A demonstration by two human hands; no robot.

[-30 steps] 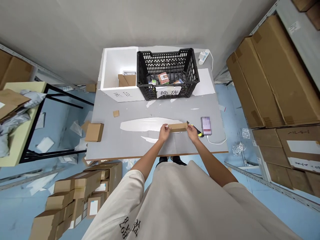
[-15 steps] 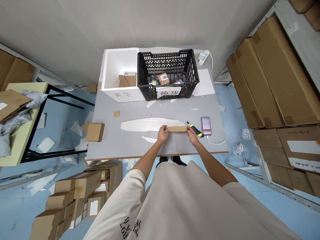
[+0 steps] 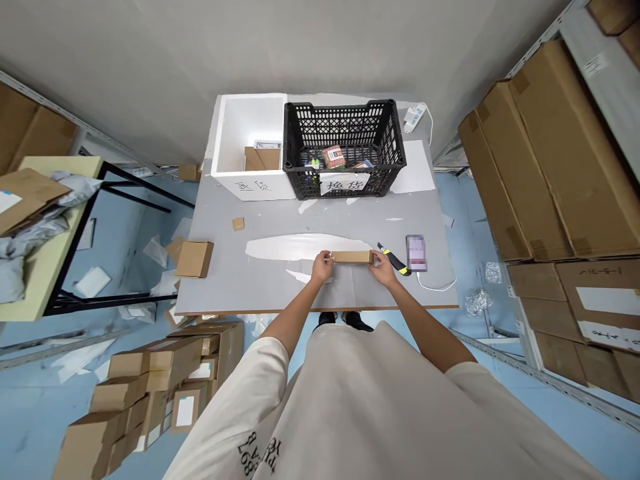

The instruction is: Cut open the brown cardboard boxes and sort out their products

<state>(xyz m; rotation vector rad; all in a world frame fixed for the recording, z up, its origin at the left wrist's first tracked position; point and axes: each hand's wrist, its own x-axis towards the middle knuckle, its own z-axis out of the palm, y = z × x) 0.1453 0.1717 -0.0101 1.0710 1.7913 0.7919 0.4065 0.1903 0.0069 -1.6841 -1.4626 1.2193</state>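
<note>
A packing room: stacked cartons, work table, storage shelving.

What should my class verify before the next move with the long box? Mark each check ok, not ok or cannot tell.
1. Left hand on the left end of the long box: ok.
2. Right hand on its right end: ok.
3. Cutter well away from the right hand: not ok, it lies close beside it.
4. Phone apart from the long box: ok.
5. Long box's contents: cannot tell.
</note>
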